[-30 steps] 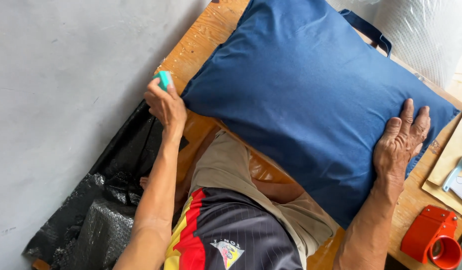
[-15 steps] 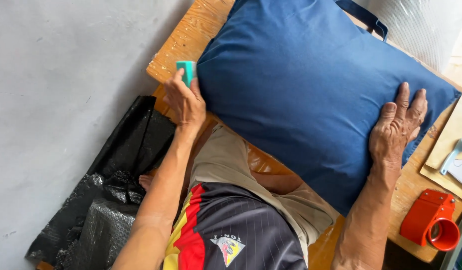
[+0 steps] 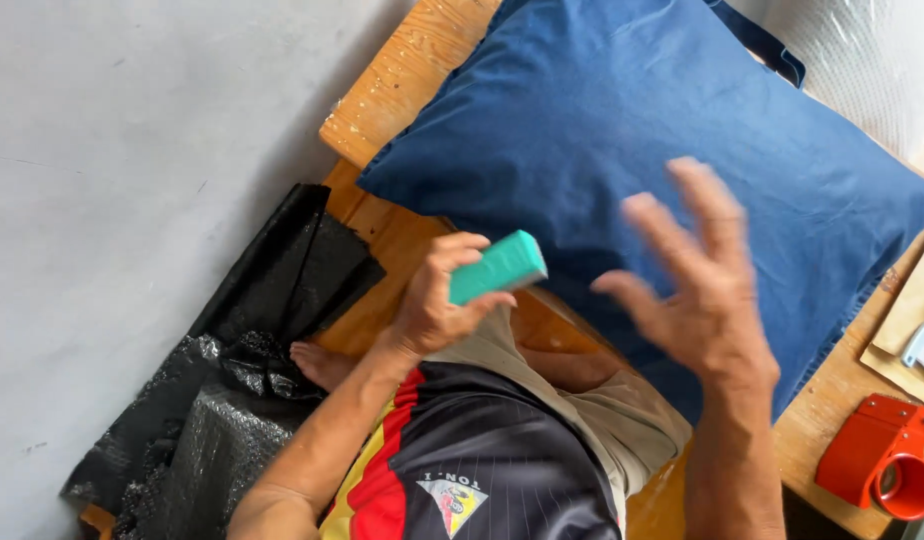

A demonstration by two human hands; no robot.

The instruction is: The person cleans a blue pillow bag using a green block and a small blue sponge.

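A big dark blue cushion with a strap at its far corner lies on a wooden table. My left hand is lifted above the table's near edge and grips a small teal block. My right hand hovers in the air over the cushion's near part, fingers spread, holding nothing and a little blurred.
An orange tape dispenser rests on the table at the right. Brown cardboard with a pale tool lies beside it. Black plastic sheeting is heaped on the grey floor at the left. Clear bubble wrap lies behind the cushion.
My right hand has lifted off the cushion's right corner and come toward the middle. My left hand has brought the teal block from the cushion's left corner toward my body.
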